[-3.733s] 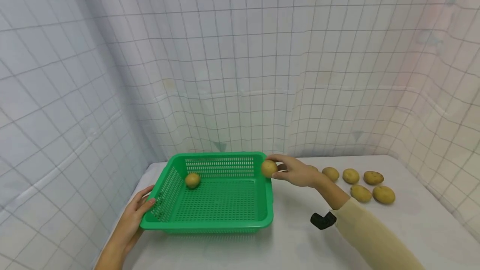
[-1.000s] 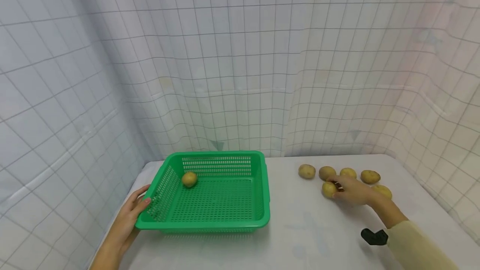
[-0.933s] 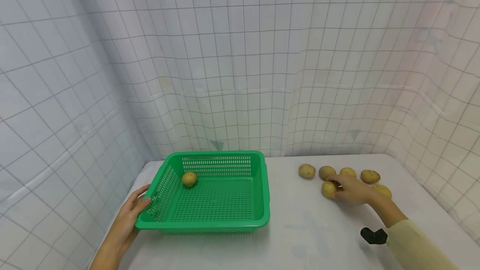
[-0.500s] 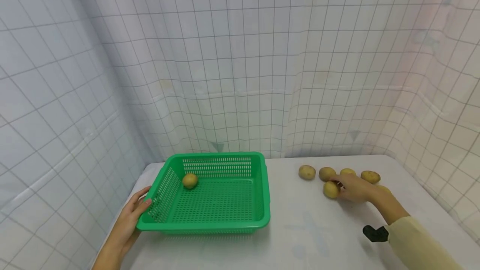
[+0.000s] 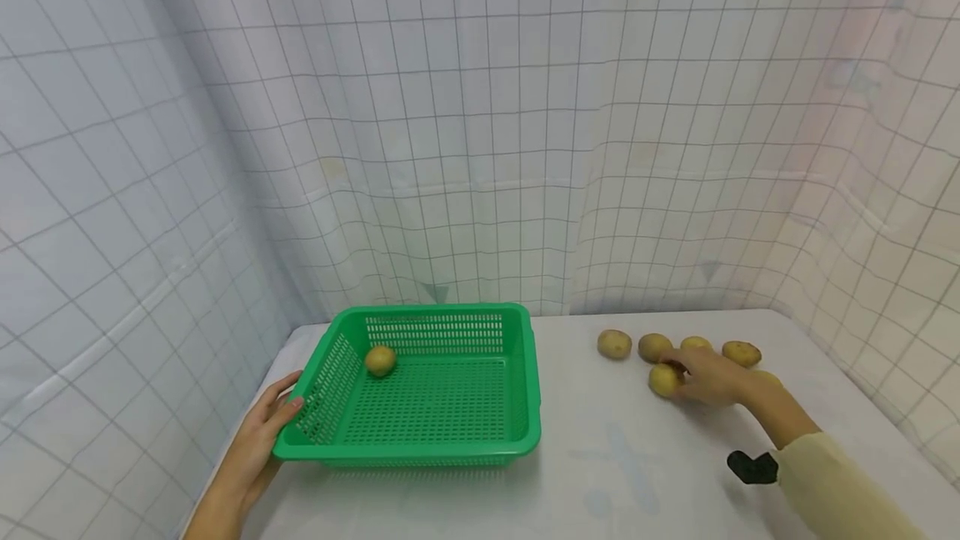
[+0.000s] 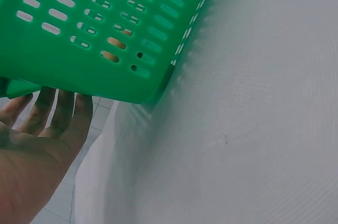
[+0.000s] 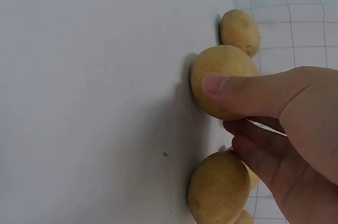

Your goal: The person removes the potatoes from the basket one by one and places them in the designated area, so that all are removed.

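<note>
A green slotted basket (image 5: pixel 450 440) stands on the white table with one potato (image 5: pixel 380 360) in its far left corner. My left hand (image 5: pixel 262 436) lies along the basket's front left corner. In the left wrist view its straight fingers (image 6: pixel 58 113) rest against the underside of the basket (image 6: pixel 105 23) rim. To the right, my right hand (image 5: pixel 678 375) grips a potato (image 5: pixel 662 379) that sits on the table. The right wrist view shows the thumb (image 7: pixel 243 91) over this potato (image 7: pixel 216 73) and the fingers curled behind it.
Several more potatoes lie around the right hand: one (image 5: pixel 614 344) at the far left, others (image 5: pixel 654 347) (image 5: pixel 741 353) in a row behind. A checked white curtain (image 5: pixel 480 148) closes off the back and both sides. A black wrist strap (image 5: pixel 752 467) sits on the right sleeve.
3.7 s ago my right hand held a potato at the basket's right rim; it is now among the potatoes on the table. Over the last second it barely moves. The left hand stays put.
</note>
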